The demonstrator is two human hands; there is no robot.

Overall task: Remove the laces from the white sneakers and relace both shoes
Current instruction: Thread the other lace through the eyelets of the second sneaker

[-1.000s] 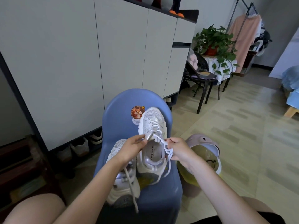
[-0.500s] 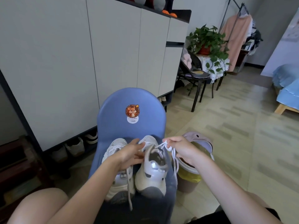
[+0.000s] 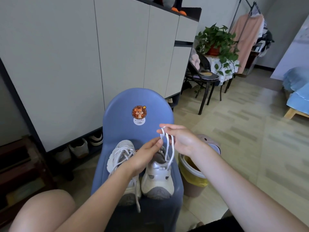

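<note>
- Your left knee sits at the lower left, well to the left of your fingers.
- The cabinet stands beyond your hands; spare shoes sit in the gap under it, left of your left fingertips.
- The left sneaker rests on the blue chair, partly under your left wrist. Its lace is threaded, and one loose end trails down past the chair's front edge, below your left hand.
- Your left hand has its fingers curled, with thumb and forefinger pinching the loose lace just above the right sneaker's opening.
- A round sticker is on the chair back, above and between your two sets of fingertips.
- The right sneaker stands on the chair seat directly below your fingers, touching the left sneaker, heel toward you. The loose lace runs down from your fingers to its upper eyelets.
- Your right hand is raised just above and right of the left one. Its fingers are curled around a loop of the loose lace, with strands draped over the forefinger.
- A bin with a yellow liner stands on the floor just right of the chair, below your right wrist.
- A black chair, a potted plant and a pink garment stand well beyond your right fingers.
</note>
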